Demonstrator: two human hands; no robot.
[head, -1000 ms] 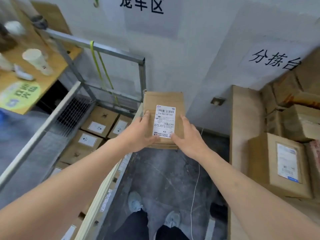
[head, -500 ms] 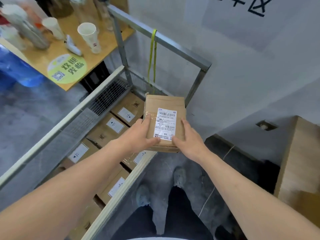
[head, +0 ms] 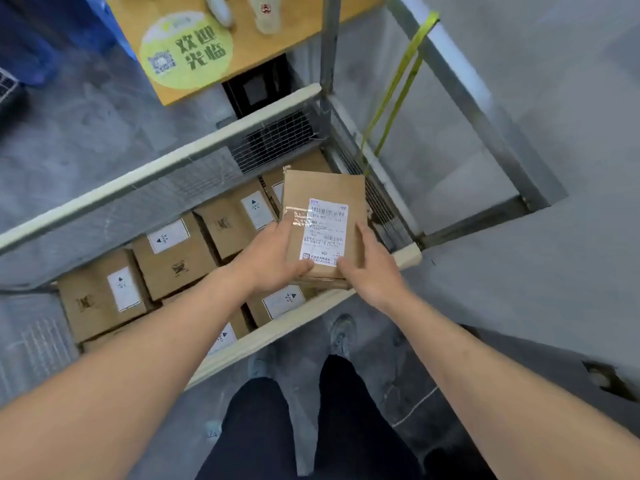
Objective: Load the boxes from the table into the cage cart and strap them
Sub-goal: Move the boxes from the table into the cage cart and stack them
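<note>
Grey floor and wall behind cart. Box clasped in both grips, left hand and right hand, above far corner, long axis pointing away, both hands equally near.

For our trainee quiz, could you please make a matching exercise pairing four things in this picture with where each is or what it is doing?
Things:
1. strap
2. held box
3. round sticker
4. left hand

Places or states:
A. on the wooden table
B. hanging from the cart's top rail
C. gripping the box's left edge
D. above the boxes in the cart

Pairs: 1-B, 2-D, 3-A, 4-C
</note>
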